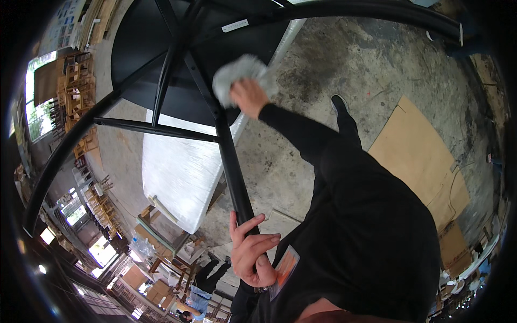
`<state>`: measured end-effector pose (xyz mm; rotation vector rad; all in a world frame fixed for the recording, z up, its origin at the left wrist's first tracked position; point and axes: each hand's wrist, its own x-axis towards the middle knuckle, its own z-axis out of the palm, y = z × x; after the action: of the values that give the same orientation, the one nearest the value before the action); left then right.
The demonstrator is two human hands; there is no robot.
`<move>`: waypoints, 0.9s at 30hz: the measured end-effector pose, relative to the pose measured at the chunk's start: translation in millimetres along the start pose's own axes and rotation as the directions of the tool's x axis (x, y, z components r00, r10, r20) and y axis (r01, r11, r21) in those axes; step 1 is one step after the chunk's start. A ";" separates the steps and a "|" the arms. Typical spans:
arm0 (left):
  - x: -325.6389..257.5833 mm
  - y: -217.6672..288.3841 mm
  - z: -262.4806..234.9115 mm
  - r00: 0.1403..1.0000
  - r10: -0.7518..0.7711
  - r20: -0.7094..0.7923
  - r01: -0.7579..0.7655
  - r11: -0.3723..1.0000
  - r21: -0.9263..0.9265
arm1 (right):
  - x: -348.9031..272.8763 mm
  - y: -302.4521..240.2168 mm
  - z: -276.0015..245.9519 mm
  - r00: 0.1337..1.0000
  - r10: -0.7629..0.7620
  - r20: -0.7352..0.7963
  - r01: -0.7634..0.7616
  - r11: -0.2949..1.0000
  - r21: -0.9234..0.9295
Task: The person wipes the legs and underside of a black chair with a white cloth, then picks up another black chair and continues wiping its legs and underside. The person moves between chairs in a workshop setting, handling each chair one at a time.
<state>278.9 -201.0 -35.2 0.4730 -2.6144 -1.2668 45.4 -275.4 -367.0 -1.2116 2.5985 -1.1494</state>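
A black round tabletop [134,37] lies with its black tubular leg frame [167,81] rising toward me. My left hand [253,250] is closed round the near end of one black leg [232,172]. My right hand [249,97] reaches out past that leg and grips a bunched white cloth [237,72], slightly blurred. The cloth is beside the frame's joint, over the tabletop's edge; whether it touches the black surface I cannot tell. A small pale label [235,25] sits on another leg. Beneath the tabletop is a white, plastic-wrapped slab [177,161].
A flat cardboard sheet [417,156] lies on the stained concrete floor [344,59] at right, with a cardboard box [455,250] nearer. Stacked wooden chairs [78,89] line the far left. A person in blue [199,301] is at the lower left, among furniture. An orange badge [285,269] hangs at my chest.
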 end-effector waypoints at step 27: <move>5.5 4.7 2.2 0.998 -0.037 -0.044 0.038 0.999 0.023 | 29.5 33.5 -37.6 0.977 0.081 -0.195 -0.087 0.996 -0.023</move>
<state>272.1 -198.7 -32.5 0.5504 -2.5990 -1.2237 -9.0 -258.7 -354.2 -1.0304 2.7871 -1.2748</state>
